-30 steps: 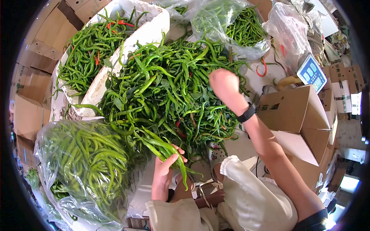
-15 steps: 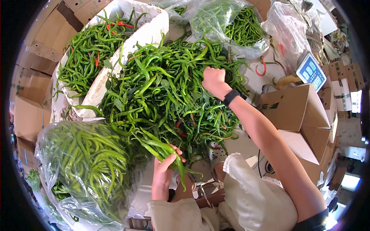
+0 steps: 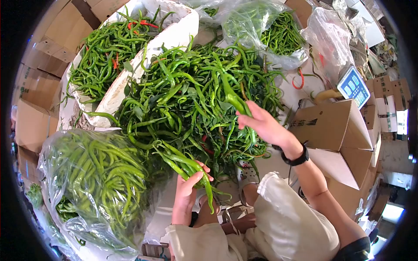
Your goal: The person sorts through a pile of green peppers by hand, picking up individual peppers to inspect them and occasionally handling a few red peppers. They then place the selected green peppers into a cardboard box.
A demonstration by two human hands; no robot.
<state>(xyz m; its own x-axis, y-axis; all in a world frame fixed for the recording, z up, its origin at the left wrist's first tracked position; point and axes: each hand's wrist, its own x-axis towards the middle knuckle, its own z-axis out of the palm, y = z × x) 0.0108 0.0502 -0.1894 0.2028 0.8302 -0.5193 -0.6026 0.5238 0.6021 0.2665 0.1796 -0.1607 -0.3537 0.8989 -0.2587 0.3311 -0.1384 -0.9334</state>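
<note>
A small bunch of long green chili peppers (image 3: pixel 180 163) lies across my left hand (image 3: pixel 190 187), with the thumb pressed over it. My right hand (image 3: pixel 262 123) is closed on one or more green chili peppers (image 3: pixel 234 98) and hovers over the right side of a big heap. That heap of green chili peppers (image 3: pixel 178 100) is mixed with leaves and a few red ones. Left of my left hand stands a clear plastic bag (image 3: pixel 100 182) full of lighter green peppers.
A white foam box (image 3: pixel 146 65) with green and some red peppers is at the upper left. Another plastic bag of peppers (image 3: pixel 248 24) lies behind the heap. To the right are an opened cardboard box (image 3: pixel 322 124) and a scale display (image 3: pixel 353 86). More cardboard boxes line the left side.
My right hand has pulled back from the heap toward me and now holds peppers that stick out in front of it. My left hand has stayed nearly still with its bunch.
</note>
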